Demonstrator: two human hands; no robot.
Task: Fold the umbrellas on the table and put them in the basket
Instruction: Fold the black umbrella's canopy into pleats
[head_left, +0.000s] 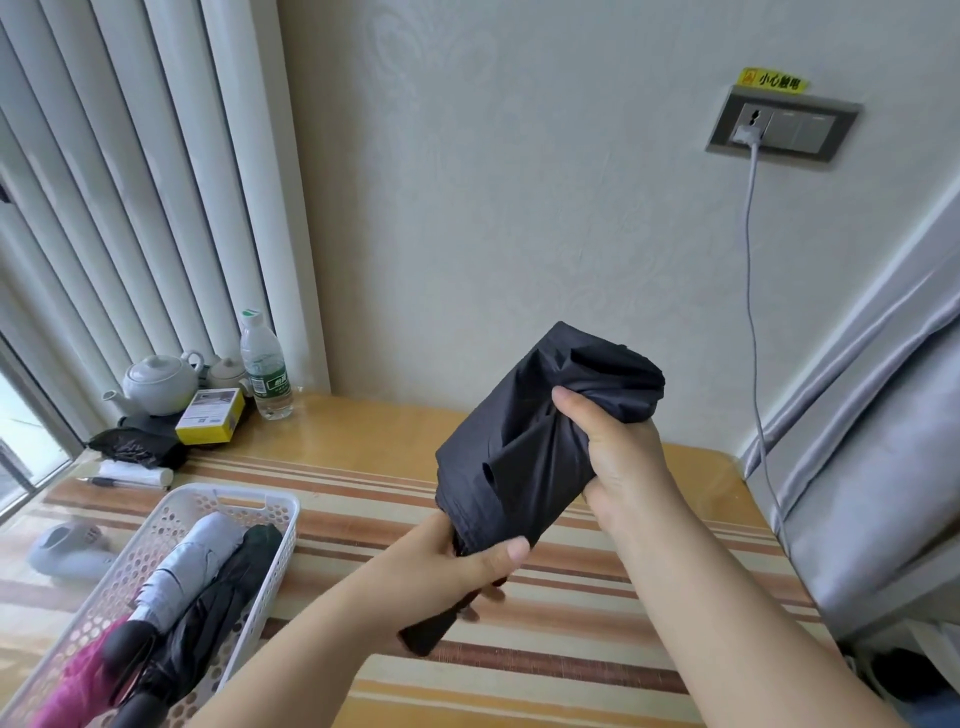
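Observation:
I hold a collapsed black umbrella (524, 447) in the air above the striped table (597, 582), tilted with its tip up and to the right. My left hand (467, 566) grips its lower end near the handle. My right hand (618, 447) grips the bunched canopy near the top. The white perforated basket (265, 512) stands at the lower left and holds a grey umbrella (195, 566), a black umbrella (218, 618) and a magenta umbrella (78, 675).
At the table's back left stand a white teapot (158, 382), a water bottle (264, 364), a yellow box (210, 415), a black bag (137, 447) and a pen (122, 482). A grey curtain (872, 467) hangs on the right; a charger cable (750, 291) runs down the wall.

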